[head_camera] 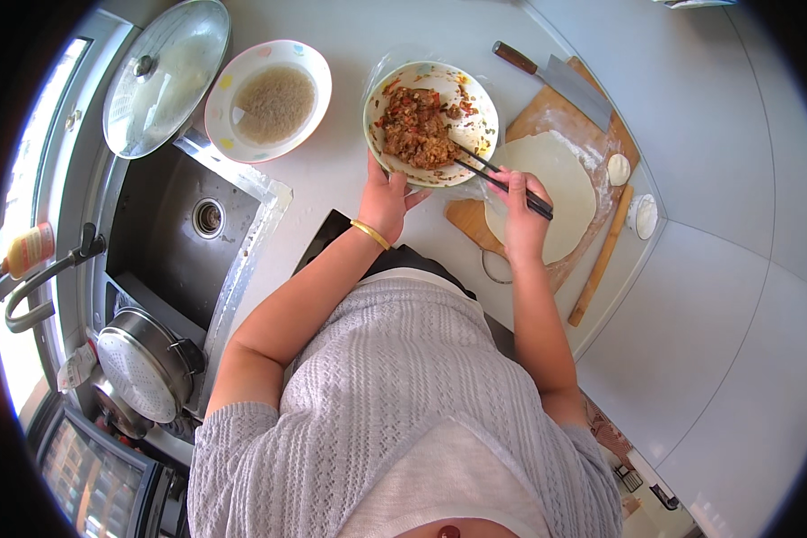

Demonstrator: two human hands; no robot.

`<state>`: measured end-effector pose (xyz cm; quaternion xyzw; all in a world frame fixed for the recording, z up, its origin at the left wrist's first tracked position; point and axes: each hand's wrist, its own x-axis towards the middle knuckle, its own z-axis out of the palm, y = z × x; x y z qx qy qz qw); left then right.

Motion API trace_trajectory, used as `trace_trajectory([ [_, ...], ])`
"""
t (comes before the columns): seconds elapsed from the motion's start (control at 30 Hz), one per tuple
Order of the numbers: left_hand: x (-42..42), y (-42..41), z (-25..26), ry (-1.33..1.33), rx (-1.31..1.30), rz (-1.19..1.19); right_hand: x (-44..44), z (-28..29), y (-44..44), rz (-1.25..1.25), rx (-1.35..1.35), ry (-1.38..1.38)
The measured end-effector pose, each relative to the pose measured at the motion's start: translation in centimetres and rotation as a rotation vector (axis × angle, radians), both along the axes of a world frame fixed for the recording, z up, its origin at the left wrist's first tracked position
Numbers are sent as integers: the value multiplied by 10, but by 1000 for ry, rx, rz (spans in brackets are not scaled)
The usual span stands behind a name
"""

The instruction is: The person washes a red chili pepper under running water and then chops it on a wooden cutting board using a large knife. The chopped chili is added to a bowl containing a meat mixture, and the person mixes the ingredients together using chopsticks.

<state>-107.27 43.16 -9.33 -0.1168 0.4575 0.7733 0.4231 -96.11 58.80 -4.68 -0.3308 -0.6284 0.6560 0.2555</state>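
Note:
My left hand grips the near rim of a white bowl, its fingers partly hidden underneath. Inside the bowl lies a reddish-brown minced filling with red bits in it. Two black chopsticks are held in my right hand, their tips in the filling at the bowl's right side. Below and beside that hand, a wide rolled-out sheet of dough is spread over a floured wooden board. Clear plastic film shows around the bowl's edge.
A cleaver lies across the board's far corner. Near the right wall are a dough ball, a rolling pin and a cup of white powder. Leftward stand a bowl of soaking grains, a glass lid and a sink.

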Motion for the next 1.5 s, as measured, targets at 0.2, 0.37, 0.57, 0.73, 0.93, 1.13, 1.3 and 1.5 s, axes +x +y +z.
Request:
trace_trajectory([
  [0.2,-14,-21,-3,5,-7,-95,-8,11,2,-35,-68,126],
  [0.37,-37,-37,8,-27,1,-126,-34,8,-15,63,36,172],
  [0.57,-47,-31,20,2,-69,-153,-43,-7,-6,195,601,1],
  [0.73,-50,-33,6,39,-31,-160,-11,45,13,146,458,-37],
  [0.93,-44,-25,9,52,-68,-171,-5,-4,26,-3,-70,-2],
  [1.13,-42,-28,6,68,-58,-149,-16,14,0,84,27,154],
  [1.3,-41,-23,8,95,-87,-175,-35,-6,-7,163,276,63],
  [1.5,-34,-22,5,122,-96,-139,-17,49,21,279,586,-26],
])
